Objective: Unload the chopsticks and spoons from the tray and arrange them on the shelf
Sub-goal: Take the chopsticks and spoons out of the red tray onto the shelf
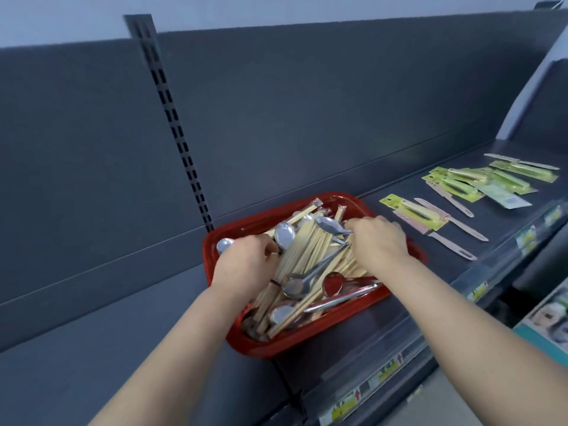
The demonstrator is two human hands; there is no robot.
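Note:
A red tray [310, 339] sits on the dark grey shelf [107, 333], heaped with several pale wooden chopsticks [307, 247] and several metal spoons [284, 235]. My left hand [246, 259] reaches into the tray's left side, its fingers curled down among the chopsticks and spoons. My right hand [379, 238] lies over the tray's right side, fingers curled onto the pile next to a spoon [330, 226]. What each hand actually holds is hidden under the fingers.
To the right on the shelf lie packaged knives on green cards [415, 210] and more green packs [479, 182]. Price labels [384, 376] line the shelf's front edge. A slotted upright [175, 127] runs up the grey back panel. Bare shelf spreads left of the tray.

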